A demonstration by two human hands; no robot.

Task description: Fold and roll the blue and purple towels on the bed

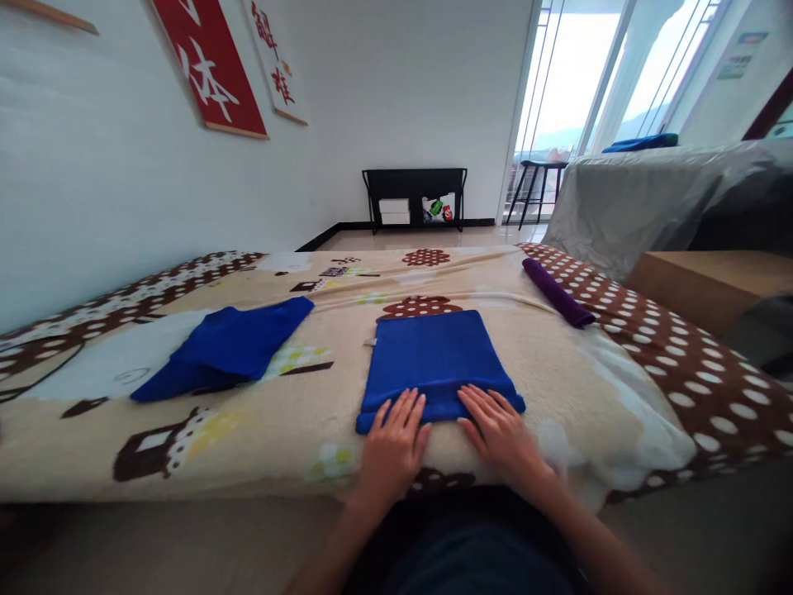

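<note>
A blue towel (434, 351) lies spread on the patterned blanket in front of me, its near edge turned over into a thick roll or fold. On the left part of that rolled edge rests my left hand (395, 442), palm down with fingers stretched out. My right hand (496, 426) lies the same way on the right part, fingers slightly apart. A small pale tag (370, 342) sticks out at the towel's left side. To the left is a second blue cloth (232, 347), loosely crumpled. A rolled purple towel (556, 292) lies at the right.
The cream and brown blanket (334, 364) covers the bed. Past its far side stand a black rack (414, 183) and a stool (540, 169). At the right are a cardboard box (700, 285) and plastic-covered furniture (632, 186) with a blue cloth (641, 143) on top.
</note>
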